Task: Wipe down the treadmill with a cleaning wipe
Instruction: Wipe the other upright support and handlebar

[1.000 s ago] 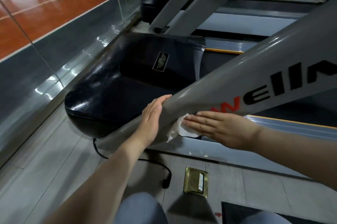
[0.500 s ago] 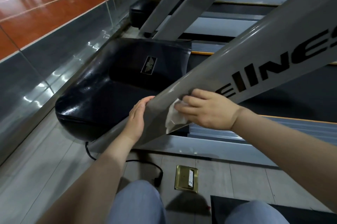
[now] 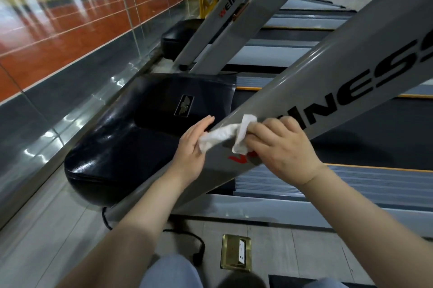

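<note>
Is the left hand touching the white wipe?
Touching. In the head view, the wipe stretches from the right hand onto the left hand, its end lying against the palm with no gap.

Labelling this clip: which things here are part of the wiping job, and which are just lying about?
In the job:
white wipe
grey treadmill upright
right hand
left hand

Lying about:
brass floor socket
black power cable
neighbouring treadmill
</note>
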`<state>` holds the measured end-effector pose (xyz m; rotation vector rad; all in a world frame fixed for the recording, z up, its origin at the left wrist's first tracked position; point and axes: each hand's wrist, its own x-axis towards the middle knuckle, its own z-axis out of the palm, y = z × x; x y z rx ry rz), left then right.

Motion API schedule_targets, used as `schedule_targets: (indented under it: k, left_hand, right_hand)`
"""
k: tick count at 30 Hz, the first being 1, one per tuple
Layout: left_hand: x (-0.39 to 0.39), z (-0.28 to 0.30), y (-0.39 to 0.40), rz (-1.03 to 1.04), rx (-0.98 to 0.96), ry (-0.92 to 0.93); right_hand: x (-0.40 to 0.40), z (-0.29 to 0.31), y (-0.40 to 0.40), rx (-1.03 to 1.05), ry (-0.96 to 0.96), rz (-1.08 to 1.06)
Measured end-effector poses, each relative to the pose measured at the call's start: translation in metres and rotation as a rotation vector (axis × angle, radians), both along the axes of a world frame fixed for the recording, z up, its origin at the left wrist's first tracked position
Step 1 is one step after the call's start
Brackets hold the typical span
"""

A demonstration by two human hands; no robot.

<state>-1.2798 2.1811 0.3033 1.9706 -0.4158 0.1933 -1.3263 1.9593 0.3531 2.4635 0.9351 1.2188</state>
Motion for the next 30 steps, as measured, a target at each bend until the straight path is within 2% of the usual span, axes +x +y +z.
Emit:
schedule_targets:
  k: [2, 5, 7, 10, 12, 14, 15, 18, 20, 22, 24, 26, 27, 30]
  left_hand:
    - [0.008, 0.024, -0.017, -0.044, -0.02, -0.058]
    - [0.01, 0.041, -0.038, -0.121, 0.009, -0.138]
    - [0.009, 0.037, -0.048, -0.076, 0.009, -0.162]
    - [0.009, 0.029, -0.051, 0.025, -0.035, -0.161]
    - [0.009, 0.032, -0.052, 0.028, -0.093, -0.084]
    - [0.005, 0.037, -0.053, 0.045, -0.139, -0.026]
    - [0.003, 0.038, -0.053, 0.065, -0.164, -0.011]
    - [0.002, 0.037, -0.052, 0.023, -0.157, -0.037]
    - [0.005, 0.036, -0.051, -0.007, -0.177, -0.05]
    - [0.01, 0.035, -0.051, 0.009, -0.207, -0.044]
    - [0.009, 0.037, -0.053, 0.039, -0.189, -0.057]
    - [0.008, 0.037, -0.054, 0.039, -0.178, -0.058]
    - [0.009, 0.037, -0.053, 0.032, -0.185, -0.048]
    - [0.008, 0.036, -0.052, -0.006, -0.208, -0.022]
  right_hand:
    - [-0.002, -0.001, 0.006, 0.122, -0.036, -0.008]
    - [-0.011, -0.042, -0.01, 0.1, 0.04, -0.066]
    - [-0.017, -0.06, -0.02, 0.112, 0.056, -0.125]
    - [-0.013, -0.029, -0.018, 0.271, -0.068, -0.115]
    - [-0.006, 0.009, -0.017, 0.464, -0.217, -0.094]
    - [-0.003, 0.021, -0.02, 0.579, -0.262, -0.064]
    - [-0.004, 0.014, -0.019, 0.545, -0.215, -0.062]
    - [-0.014, -0.032, -0.014, 0.147, 0.017, -0.043]
    - [-0.015, -0.031, -0.02, 0.081, 0.043, -0.053]
    - [-0.01, -0.005, -0.028, 0.214, -0.06, -0.081]
    - [-0.01, 0.019, -0.037, 0.484, -0.219, -0.133]
    - [-0.011, 0.019, -0.037, 0.677, -0.269, -0.137]
    - [-0.01, 0.007, -0.032, 0.651, -0.247, -0.123]
    - [-0.01, -0.042, -0.023, 0.217, -0.043, -0.032]
